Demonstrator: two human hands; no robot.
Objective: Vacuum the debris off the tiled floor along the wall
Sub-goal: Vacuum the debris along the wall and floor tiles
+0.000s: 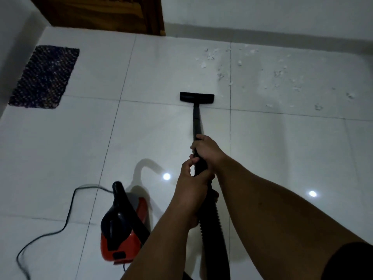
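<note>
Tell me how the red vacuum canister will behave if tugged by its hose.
The canister looks small, so probably light enough to follow the hose. On glossy tile it likely slides easily. Its cord trails loosely and may drag.

Cord (66,217) off-frame; wand (197,122) blurred.
</note>
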